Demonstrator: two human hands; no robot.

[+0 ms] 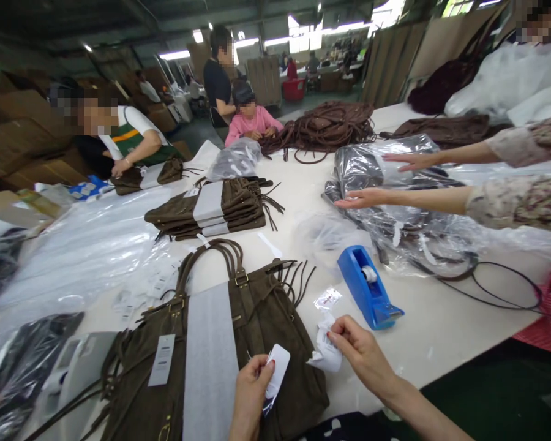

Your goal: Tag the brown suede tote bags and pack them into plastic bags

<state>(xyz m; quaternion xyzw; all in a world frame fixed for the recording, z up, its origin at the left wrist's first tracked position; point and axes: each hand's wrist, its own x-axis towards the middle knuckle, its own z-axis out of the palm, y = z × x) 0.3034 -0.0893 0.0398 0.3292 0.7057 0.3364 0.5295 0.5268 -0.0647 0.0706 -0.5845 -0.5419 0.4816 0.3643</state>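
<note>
**White card tag (279, 367) in the left hand (251, 389), crumpled white paper (326, 350) in the right hand (360, 350)**

The two hands are apart. The left has its thumb and fingers clamped on the rounded-cornered card, which tilts over the lower front of a large olive-brown soft handbag (266, 324). The right pinches the paper between thumb and fingertips, just beyond the bag's right side and above a white tabletop (422, 349).

The handbag lies on the table with its looped handles pointing away from the person. A wide pale-grey strip (211, 361) runs down its middle, and a white printed label (162, 360) rests on its left part.

Near the right hand lie a small shiny printed packet (328, 299) and a blue plastic tape dispenser (370, 288). Beyond the handbag sits a stack of folded brown bags (174, 213) with a grey band. At right, a co-worker's hands (366, 198), in floral sleeves (518, 199), reach over clear plastic wrapping (358, 162) around dark goods.
</note>
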